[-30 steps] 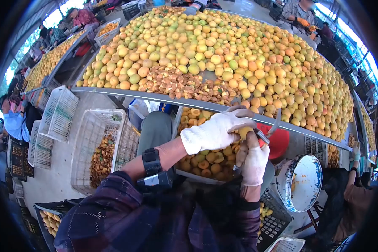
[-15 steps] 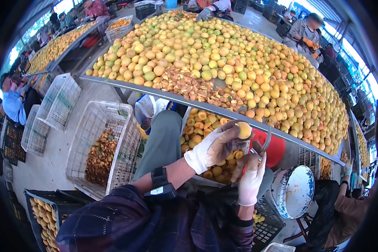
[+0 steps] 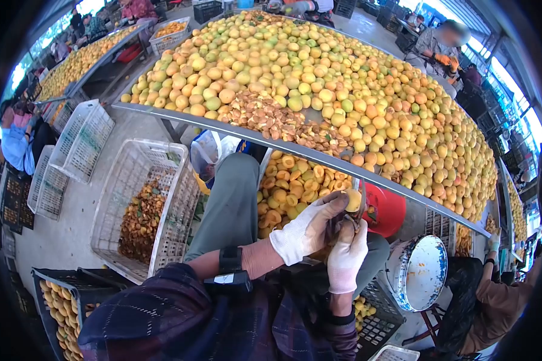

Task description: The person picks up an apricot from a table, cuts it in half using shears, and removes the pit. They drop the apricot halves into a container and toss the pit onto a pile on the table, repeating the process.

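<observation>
Head view shows me my left hand (image 3: 307, 231), white-gloved, its fingers pinched round an apricot (image 3: 353, 199) held at the fingertips, just below the metal rim of the table (image 3: 235, 135) and above the crate of halved fruit (image 3: 286, 180). My right hand (image 3: 347, 256), also gloved, is curled tight just under that apricot and touches the left fingers; what it grips I cannot tell. A red bucket (image 3: 386, 212) sits just beside the fruit.

You have two gloved hands, left hand (image 3: 304, 231) and right hand (image 3: 346, 257), and one apricot (image 3: 351, 199). You see one red bucket (image 3: 386, 210), one crate of pits (image 3: 140, 207), and one table (image 3: 295, 149) with too much fruit (image 3: 319, 78) to count.
</observation>
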The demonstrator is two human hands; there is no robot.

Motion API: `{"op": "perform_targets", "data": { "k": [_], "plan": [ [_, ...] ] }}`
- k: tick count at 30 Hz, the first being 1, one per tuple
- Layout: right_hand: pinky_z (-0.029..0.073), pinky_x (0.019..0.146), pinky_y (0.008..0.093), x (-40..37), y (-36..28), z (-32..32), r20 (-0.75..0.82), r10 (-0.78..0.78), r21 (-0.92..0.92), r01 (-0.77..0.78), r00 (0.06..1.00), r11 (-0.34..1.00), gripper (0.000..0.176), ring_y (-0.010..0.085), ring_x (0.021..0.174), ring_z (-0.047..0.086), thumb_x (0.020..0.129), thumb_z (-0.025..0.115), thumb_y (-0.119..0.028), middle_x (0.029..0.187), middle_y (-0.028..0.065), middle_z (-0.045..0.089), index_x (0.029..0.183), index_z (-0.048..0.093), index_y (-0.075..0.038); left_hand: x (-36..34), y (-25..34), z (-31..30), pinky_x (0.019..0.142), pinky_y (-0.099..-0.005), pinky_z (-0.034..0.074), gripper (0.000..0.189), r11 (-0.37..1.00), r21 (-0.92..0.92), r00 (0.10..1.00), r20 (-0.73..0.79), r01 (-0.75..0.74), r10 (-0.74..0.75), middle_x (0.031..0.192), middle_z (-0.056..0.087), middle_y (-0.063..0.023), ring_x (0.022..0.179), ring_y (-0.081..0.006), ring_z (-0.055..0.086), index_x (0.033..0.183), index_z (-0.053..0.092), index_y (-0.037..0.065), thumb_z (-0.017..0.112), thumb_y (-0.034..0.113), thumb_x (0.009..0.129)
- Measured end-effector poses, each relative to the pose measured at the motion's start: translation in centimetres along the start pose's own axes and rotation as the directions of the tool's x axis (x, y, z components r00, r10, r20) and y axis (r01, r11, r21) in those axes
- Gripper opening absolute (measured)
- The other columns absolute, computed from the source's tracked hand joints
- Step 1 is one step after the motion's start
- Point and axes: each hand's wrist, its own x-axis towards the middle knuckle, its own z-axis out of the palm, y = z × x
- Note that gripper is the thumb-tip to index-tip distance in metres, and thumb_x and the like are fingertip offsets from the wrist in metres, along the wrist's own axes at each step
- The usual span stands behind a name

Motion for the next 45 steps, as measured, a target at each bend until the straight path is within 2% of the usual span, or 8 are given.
{"op": "perform_targets", "data": {
  "k": [6,12,18,23,31,34,37,45],
  "plan": [
    [0.042,0.055,0.0250,0.1,0.6,-1.3,0.065,-0.072,-0.080,0.077,0.995,0.994,0.023,0.0074,0.063,0.050,0.097,0.049,-0.015,0.074,0.0048,0.059,0.110,0.053,0.004,-0.1,0.3,-0.1,0.086,-0.0295,0.049,0.042,0.998,0.064,0.999,-0.021,-0.028,0.030,0.109,0.062,-0.0029,0.099,-0.0145,0.059,0.121,0.054,0.006,0.067,0.027,0.087],
    [0.048,0.071,0.0279,0.5,0.2,-4.0,0.384,0.313,0.046,-0.357,0.868,0.933,0.026,0.0131,0.078,0.056,0.095,0.053,-0.015,0.086,0.0110,0.065,0.110,0.054,0.006,0.4,2.0,-2.5,0.089,-0.0291,0.048,0.042,0.871,0.491,1.000,0.026,-0.015,0.002,0.110,0.062,-0.0056,0.102,-0.0164,0.059,0.121,0.053,0.003,0.069,0.019,0.086],
    [0.047,0.075,0.0290,-1.0,1.5,-1.3,0.169,0.142,0.108,-0.161,0.975,0.981,0.034,0.0150,0.084,0.058,0.096,0.053,-0.023,0.091,0.0123,0.064,0.114,0.054,0.006,-0.4,0.7,-0.6,0.086,-0.0245,0.045,0.045,0.972,0.237,1.000,0.015,-0.004,0.000,0.107,0.062,-0.0027,0.100,-0.0123,0.058,0.122,0.053,0.004,0.066,0.029,0.088],
    [0.044,0.061,0.0252,0.9,1.7,-4.5,0.426,0.152,0.051,-0.191,0.892,0.980,0.038,0.0090,0.069,0.054,0.095,0.055,-0.034,0.075,0.0055,0.059,0.104,0.056,0.003,-0.7,4.8,1.4,0.087,-0.0239,0.042,0.030,0.354,0.934,0.983,0.110,-0.052,-0.146,0.105,0.063,-0.0015,0.100,-0.0102,0.054,0.110,0.061,0.004,0.066,0.019,0.084],
    [0.030,0.045,0.0195,-0.1,2.1,-1.8,0.222,0.145,0.409,-0.227,0.964,0.884,0.036,0.0029,0.051,0.038,0.095,0.051,-0.044,0.064,-0.0054,0.046,0.091,0.051,-0.008,-1.0,0.0,0.5,0.095,-0.0254,0.041,0.048,0.895,0.446,1.000,0.031,-0.008,-0.006,0.117,0.059,-0.0030,0.107,-0.0104,0.052,0.131,0.047,0.001,0.063,0.019,0.090],
    [0.035,0.051,0.0204,0.5,2.1,-3.5,0.371,0.172,0.369,-0.315,0.912,0.874,0.039,0.0028,0.058,0.044,0.092,0.059,-0.040,0.071,-0.0046,0.052,0.102,0.058,-0.002,-0.5,2.3,0.4,0.093,-0.0252,0.041,0.042,0.799,0.600,0.997,0.075,-0.028,-0.022,0.115,0.060,-0.0026,0.105,-0.0107,0.054,0.125,0.052,0.002,0.064,0.016,0.087],
    [0.033,0.049,0.0192,1.2,2.7,-5.5,0.543,0.234,0.188,-0.389,0.806,0.902,0.040,0.0027,0.055,0.043,0.089,0.062,-0.042,0.069,-0.0049,0.052,0.097,0.059,-0.003,0.2,5.3,1.3,0.090,-0.0257,0.043,0.034,0.189,0.978,0.962,0.136,-0.091,-0.238,0.107,0.063,-0.0015,0.099,-0.0111,0.056,0.112,0.061,0.003,0.065,0.010,0.079],
    [0.030,0.040,0.0207,0.0,3.4,-3.9,0.463,0.235,0.409,-0.441,0.855,0.799,0.037,0.0042,0.045,0.041,0.091,0.059,-0.040,0.060,-0.0036,0.049,0.091,0.057,-0.003,-0.7,-1.1,-0.9,0.095,-0.0282,0.042,0.040,0.955,0.293,0.999,0.001,0.048,-0.050,0.111,0.062,-0.0053,0.106,-0.0143,0.057,0.123,0.053,0.002,0.064,0.017,0.087]
  ]
}}
